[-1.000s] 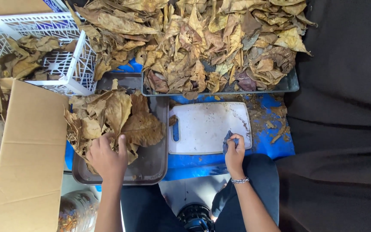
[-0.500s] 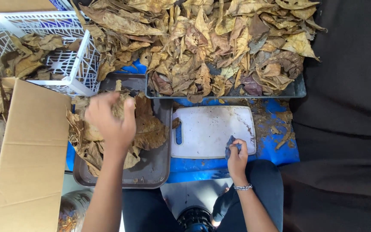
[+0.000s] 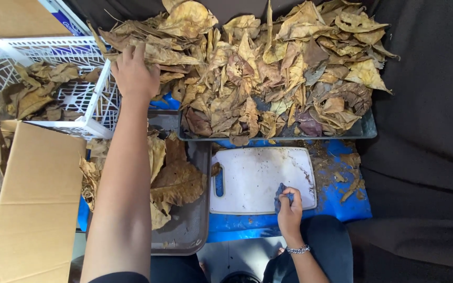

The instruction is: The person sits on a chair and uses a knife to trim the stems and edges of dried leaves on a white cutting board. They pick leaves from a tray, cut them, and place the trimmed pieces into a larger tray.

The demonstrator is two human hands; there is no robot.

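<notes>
My left hand [image 3: 133, 74] reaches far forward and rests palm down on the left edge of a big heap of dry brown leaves [image 3: 268, 68], fingers spread over one leaf. My right hand [image 3: 289, 207] sits at the near edge of a white cutting board [image 3: 260, 178] and grips a small dark blue cloth [image 3: 280, 195]. The heap lies on a grey tray [image 3: 365, 128] behind the board. Under my left forearm a second grey tray [image 3: 187, 225] holds several flatter brown leaves [image 3: 176, 181].
A white plastic basket [image 3: 38, 57] with a few leaves stands at the far left. An open cardboard box [image 3: 32, 204] lies at the near left. A blue sheet [image 3: 342, 204] with leaf crumbs lies under the board. Dark fabric covers the right side.
My left hand has risen from the near tray of leaves and stretched forward onto the big heap. My right hand has stayed on the board with the cloth.
</notes>
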